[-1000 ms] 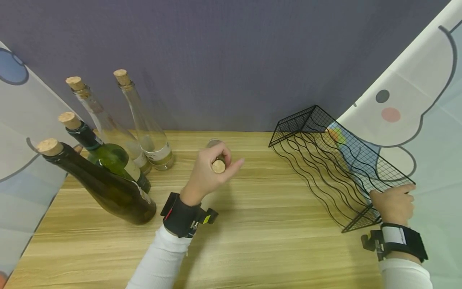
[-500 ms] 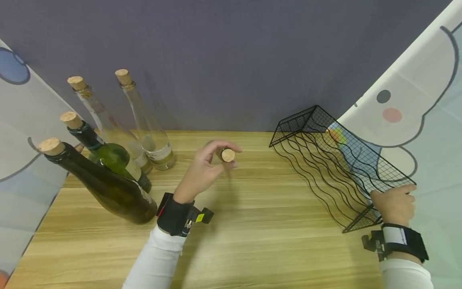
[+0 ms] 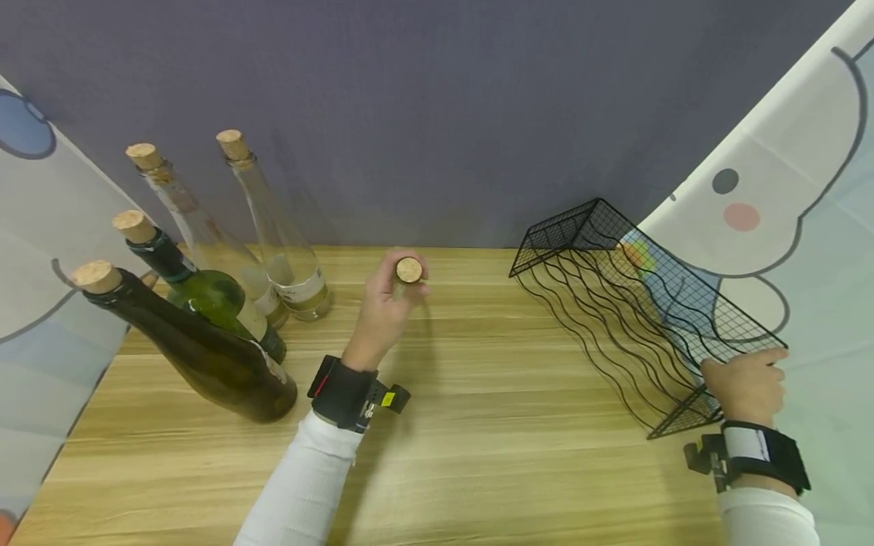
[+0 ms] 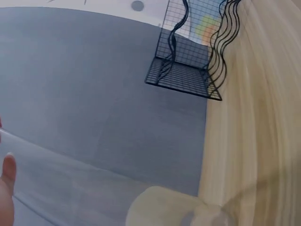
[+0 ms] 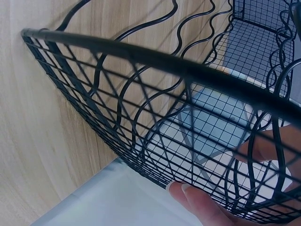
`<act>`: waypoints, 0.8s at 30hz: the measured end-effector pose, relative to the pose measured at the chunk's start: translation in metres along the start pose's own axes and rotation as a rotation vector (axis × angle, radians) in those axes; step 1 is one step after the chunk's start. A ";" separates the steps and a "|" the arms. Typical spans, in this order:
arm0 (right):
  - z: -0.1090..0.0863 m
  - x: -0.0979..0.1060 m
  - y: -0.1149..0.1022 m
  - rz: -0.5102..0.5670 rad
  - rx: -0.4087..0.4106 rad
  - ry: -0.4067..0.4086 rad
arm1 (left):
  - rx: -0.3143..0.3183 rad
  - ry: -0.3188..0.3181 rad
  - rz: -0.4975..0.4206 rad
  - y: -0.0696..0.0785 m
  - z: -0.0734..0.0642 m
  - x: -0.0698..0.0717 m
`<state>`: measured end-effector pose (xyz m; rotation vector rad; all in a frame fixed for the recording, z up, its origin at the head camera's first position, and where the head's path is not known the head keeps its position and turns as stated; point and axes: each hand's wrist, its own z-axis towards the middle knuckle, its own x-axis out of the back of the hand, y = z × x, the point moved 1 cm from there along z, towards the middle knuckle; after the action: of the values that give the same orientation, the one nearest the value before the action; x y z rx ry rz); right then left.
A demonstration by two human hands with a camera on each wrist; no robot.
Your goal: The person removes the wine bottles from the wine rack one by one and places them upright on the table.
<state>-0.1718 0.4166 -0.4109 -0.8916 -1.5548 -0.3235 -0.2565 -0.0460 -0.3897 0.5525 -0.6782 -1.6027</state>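
Note:
My left hand [image 3: 386,307] holds a corked bottle by its neck near the middle of the table. Seen from above, the cork [image 3: 409,270] shows between thumb and fingers, and the hand hides most of the bottle. In the left wrist view the pale body of that bottle [image 4: 160,207] is at the bottom edge, with the thumb [image 4: 8,174] at the far left. My right hand [image 3: 746,388] grips the near end of a black wire wine rack [image 3: 608,326]. In the right wrist view its fingers [image 5: 202,202] lie on both sides of the rack's mesh [image 5: 164,141].
Several corked bottles stand at the left: a dark one [image 3: 198,356], a green one [image 3: 212,292] and clear ones, such as the clear bottle [image 3: 283,243] nearest the back. A grey wall [image 3: 423,114] borders the wooden table [image 3: 478,455] behind.
The cork in my left hand has shifted, first right and then back left, and farther up toward the wall. My right hand and the rack have stayed put.

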 end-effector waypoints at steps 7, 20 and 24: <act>0.000 0.001 -0.001 -0.013 0.006 0.005 | -0.011 0.043 -0.020 0.004 0.006 0.002; 0.003 0.000 0.001 -0.021 0.002 0.019 | -0.013 0.119 -0.055 0.018 0.009 0.001; 0.002 0.000 0.001 -0.020 0.007 0.020 | -0.009 0.109 -0.054 0.020 0.009 0.001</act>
<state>-0.1728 0.4183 -0.4120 -0.8654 -1.5470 -0.3403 -0.2487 -0.0475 -0.3689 0.6515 -0.5788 -1.6130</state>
